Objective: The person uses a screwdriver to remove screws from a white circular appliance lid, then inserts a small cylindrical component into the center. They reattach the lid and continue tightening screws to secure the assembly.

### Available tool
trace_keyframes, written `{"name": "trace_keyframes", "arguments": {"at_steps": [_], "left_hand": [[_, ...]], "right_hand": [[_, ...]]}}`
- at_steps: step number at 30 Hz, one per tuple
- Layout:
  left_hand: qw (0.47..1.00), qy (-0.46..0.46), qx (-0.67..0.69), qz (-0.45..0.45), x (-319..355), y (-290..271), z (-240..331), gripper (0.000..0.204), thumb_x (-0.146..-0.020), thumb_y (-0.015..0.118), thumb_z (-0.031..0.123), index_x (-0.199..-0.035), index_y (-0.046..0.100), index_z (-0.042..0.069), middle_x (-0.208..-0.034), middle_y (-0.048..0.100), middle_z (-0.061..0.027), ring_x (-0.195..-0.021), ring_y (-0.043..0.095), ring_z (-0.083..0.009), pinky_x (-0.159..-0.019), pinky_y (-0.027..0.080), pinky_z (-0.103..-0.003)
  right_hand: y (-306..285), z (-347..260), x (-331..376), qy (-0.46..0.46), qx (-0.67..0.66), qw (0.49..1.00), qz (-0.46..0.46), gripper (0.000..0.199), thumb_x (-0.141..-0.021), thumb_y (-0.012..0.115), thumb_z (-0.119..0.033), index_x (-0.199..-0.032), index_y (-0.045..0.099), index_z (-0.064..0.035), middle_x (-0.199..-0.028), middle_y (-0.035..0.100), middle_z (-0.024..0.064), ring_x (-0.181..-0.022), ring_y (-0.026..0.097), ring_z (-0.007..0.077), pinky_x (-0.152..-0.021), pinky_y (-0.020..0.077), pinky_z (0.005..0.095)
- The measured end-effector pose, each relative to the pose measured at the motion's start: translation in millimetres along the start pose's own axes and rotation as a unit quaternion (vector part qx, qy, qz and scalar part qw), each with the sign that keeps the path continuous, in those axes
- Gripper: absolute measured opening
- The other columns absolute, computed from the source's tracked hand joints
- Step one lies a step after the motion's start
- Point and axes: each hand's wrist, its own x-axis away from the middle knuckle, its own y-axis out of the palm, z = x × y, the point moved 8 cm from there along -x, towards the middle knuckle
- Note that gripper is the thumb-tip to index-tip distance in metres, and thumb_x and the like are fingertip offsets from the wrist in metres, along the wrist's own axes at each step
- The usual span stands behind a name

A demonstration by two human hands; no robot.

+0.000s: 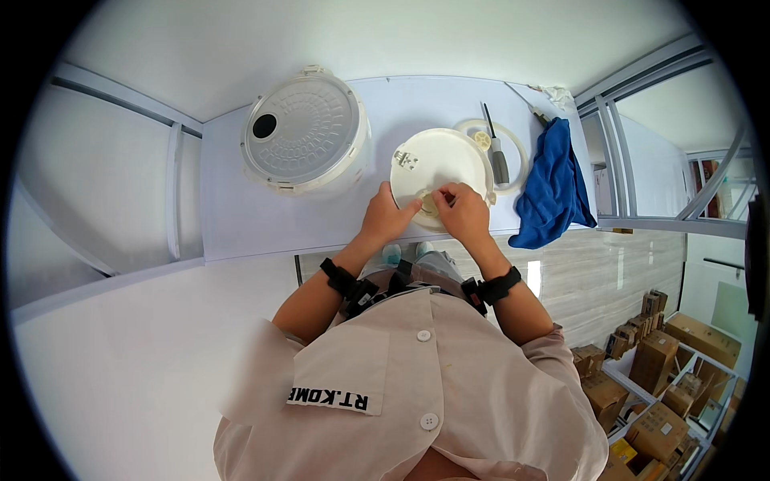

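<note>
Both your hands, left hand [387, 216] and right hand [464, 212], meet at the round cream lid's [437, 164] near rim, fingertips pinching a small part there.

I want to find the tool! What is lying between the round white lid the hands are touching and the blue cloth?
In the head view, a screwdriver lies between the round white lid and the blue cloth, resting across a white ring.
</note>
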Motion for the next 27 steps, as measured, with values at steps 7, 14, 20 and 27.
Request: {"name": "trace_keyframes", "arguments": {"at_steps": [7, 14, 20, 27], "left_hand": [[1.0, 0.005, -0.005, -0.004, -2.4, -0.6, 1.0, 0.061, -0.087, 0.083, 0.032, -0.127, 0.057, -0.006, -0.117, 0.074, -0.0246, -0.108, 0.073, -0.0359, -0.093, 0.057, -0.043], [1.0, 0.009, -0.011, -0.008, -3.6, 0.4, -1.7, 0.063, -0.088, 0.082, 0.033, -0.129, 0.055, -0.005, -0.118, 0.073, -0.0247, -0.11, 0.072, -0.0363, -0.094, 0.056, -0.043], [1.0, 0.009, -0.023, -0.009, -5.4, 1.7, -5.3, 0.063, -0.088, 0.082, 0.033, -0.129, 0.055, -0.006, -0.118, 0.072, -0.0252, -0.111, 0.072, -0.0371, -0.094, 0.056, -0.043], [1.0, 0.019, -0.021, -0.01, -5.9, 2.7, -4.6, 0.061, -0.089, 0.081, 0.032, -0.128, 0.054, -0.007, -0.117, 0.072, -0.0269, -0.11, 0.072, -0.0384, -0.093, 0.056, -0.044]], "right_hand": [[0.2, -5.5, -0.5, -0.016, -0.018, 1.0, 0.006, 0.012, -0.091, 0.076, -0.023, -0.096, 0.078, -0.0128, -0.089, 0.072, 0.0047, -0.078, 0.073, 0.0279, -0.067, 0.0566, 0.0408], [3.4, -15.7, -0.7, -0.068, 0.052, 0.996, -0.011, 0.01, -0.093, 0.072, -0.02, -0.1, 0.076, -0.0141, -0.094, 0.07, 0.0046, -0.078, 0.072, 0.0301, -0.066, 0.0569, 0.0419], [1.2, -31.4, 0.5, -0.17, 0.1, 0.98, -0.004, 0.01, -0.093, 0.069, -0.017, -0.102, 0.073, -0.0136, -0.095, 0.067, 0.0054, -0.077, 0.072, 0.0324, -0.065, 0.0585, 0.0432], [5.2, -29.2, -1.1, -0.181, 0.098, 0.979, 0.001, 0.007, -0.094, 0.068, -0.015, -0.1, 0.071, -0.0122, -0.097, 0.067, 0.0059, -0.078, 0.072, 0.033, -0.066, 0.0585, 0.0441]]}}
